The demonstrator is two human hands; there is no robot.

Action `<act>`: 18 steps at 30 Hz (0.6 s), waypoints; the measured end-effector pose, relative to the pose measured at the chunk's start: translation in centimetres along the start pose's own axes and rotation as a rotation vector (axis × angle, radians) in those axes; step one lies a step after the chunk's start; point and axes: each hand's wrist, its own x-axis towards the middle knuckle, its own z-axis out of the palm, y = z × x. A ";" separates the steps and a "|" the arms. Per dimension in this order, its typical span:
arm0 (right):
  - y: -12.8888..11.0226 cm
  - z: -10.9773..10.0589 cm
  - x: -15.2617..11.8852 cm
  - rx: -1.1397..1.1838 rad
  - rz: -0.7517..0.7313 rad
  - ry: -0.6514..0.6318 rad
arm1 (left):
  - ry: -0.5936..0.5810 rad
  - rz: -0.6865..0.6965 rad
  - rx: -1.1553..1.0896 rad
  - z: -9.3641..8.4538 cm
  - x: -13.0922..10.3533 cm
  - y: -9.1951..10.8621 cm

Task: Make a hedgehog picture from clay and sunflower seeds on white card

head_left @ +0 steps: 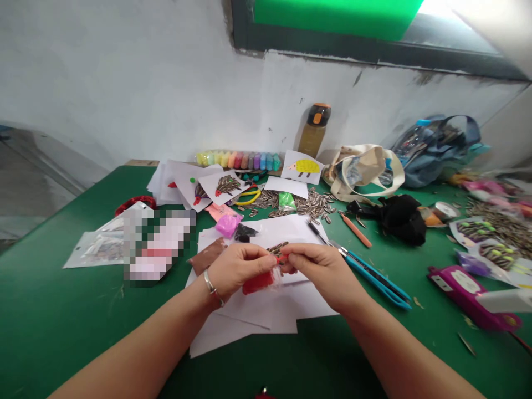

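Note:
My left hand (245, 267) and my right hand (320, 269) meet over white paper sheets (243, 311). A small bit of red clay (282, 258) is pinched between the fingertips of both. Just below the left fingers is a clear packet of red clay (258, 281); whether the fingers touch it I cannot tell. Behind the fingertips, striped seeds (277, 247) show on the paper, partly hidden. Left of my left hand lies a brown clay packet (209, 256). Purple clay (228, 223) and a black packet (246, 232) lie behind it.
Blue tweezers (376, 277), an orange tool (356, 230) and a magenta device (469, 296) lie to the right. Loose seeds (313, 204), hedgehog cards (226, 185), clay packs (236, 160) and a bottle (313, 133) are behind. A canvas bag (361, 166) stands back right.

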 end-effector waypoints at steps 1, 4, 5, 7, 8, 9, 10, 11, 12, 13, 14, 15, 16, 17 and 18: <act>-0.1 0.0 0.0 -0.012 0.003 -0.009 | 0.007 0.003 -0.001 0.0 0.0 0.0; -0.5 0.0 -0.1 -0.055 0.017 -0.016 | 0.025 0.005 -0.006 -0.2 0.0 0.0; -0.7 0.0 -0.2 -0.065 0.018 -0.010 | 0.026 0.004 -0.006 -0.2 0.0 -0.1; -0.8 0.0 -0.3 -0.068 0.012 0.014 | 0.027 0.003 0.000 -0.3 0.0 -0.2; -0.8 -0.1 -0.3 -0.067 0.005 0.029 | 0.027 0.006 0.005 -0.4 0.0 -0.3; -0.8 -0.2 -0.3 -0.070 -0.001 0.045 | 0.025 0.008 0.008 -0.4 0.0 -0.3; -0.8 -0.2 -0.2 -0.081 -0.009 0.062 | 0.026 0.007 0.008 -0.5 0.1 -0.4; -0.8 -0.3 -0.2 -0.096 -0.016 0.080 | 0.027 0.004 0.007 -0.5 0.1 -0.5; -0.7 -0.4 -0.2 -0.109 -0.021 0.093 | 0.028 0.002 0.004 -0.6 0.1 -0.6; -0.6 -0.4 -0.1 -0.117 -0.025 0.096 | 0.029 0.000 0.001 -0.6 0.2 -0.6; -0.5 -0.5 0.0 -0.118 -0.031 0.090 | 0.030 0.000 -0.003 -0.6 0.2 -0.6; -0.4 -0.5 0.0 -0.114 -0.037 0.076 | 0.034 0.005 -0.007 -0.6 0.2 -0.7; -0.2 -0.5 0.1 -0.109 -0.043 0.064 | 0.038 0.009 -0.012 -0.6 0.2 -0.7; 0.0 -0.4 0.1 -0.104 -0.047 0.056 | 0.041 0.012 -0.017 -0.6 0.2 -0.7; 0.1 -0.4 0.2 -0.097 -0.047 0.056 | 0.044 0.012 -0.024 -0.7 0.2 -0.7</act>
